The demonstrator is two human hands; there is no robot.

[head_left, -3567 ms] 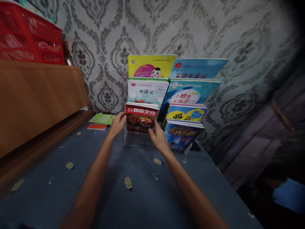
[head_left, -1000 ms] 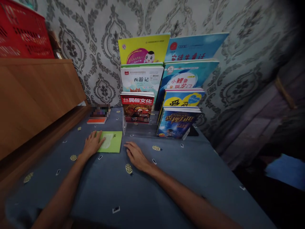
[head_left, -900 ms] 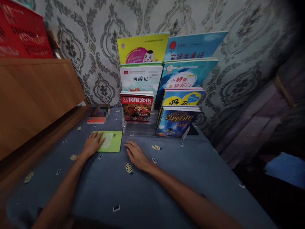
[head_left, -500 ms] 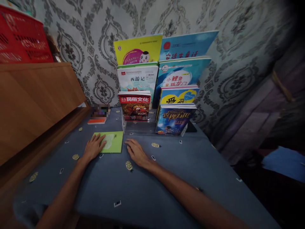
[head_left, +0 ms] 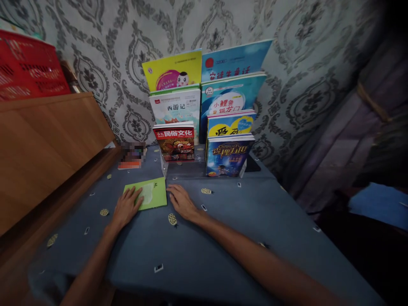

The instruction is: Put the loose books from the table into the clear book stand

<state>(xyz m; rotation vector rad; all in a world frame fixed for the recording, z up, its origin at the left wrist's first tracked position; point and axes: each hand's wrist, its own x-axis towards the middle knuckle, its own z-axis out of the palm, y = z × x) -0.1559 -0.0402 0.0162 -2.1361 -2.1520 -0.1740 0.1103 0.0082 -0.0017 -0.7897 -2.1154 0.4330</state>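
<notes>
My left hand [head_left: 126,206] lies flat with spread fingers on the left part of a thin green booklet [head_left: 153,193] that rests on the blue patterned tablecloth [head_left: 197,250]. My right hand [head_left: 181,201] lies open on the cloth just right of the booklet, fingertips near its right edge. Behind them a clear tiered stand [head_left: 183,168] holds several books in two columns. A red-covered book [head_left: 174,142] is lowest on the left and a dark blue one [head_left: 228,155] lowest on the right.
An orange-edged book [head_left: 129,163] lies at the back left of the table. A wooden cabinet [head_left: 44,144] with a red crate [head_left: 30,70] on top stands to the left. Patterned wallpaper is behind, a curtain and the table's edge to the right.
Both hands left the red book on the stand. The left hand drew the green booklet from the back of the table toward me, and both hands have since stayed nearly still on the cloth.
</notes>
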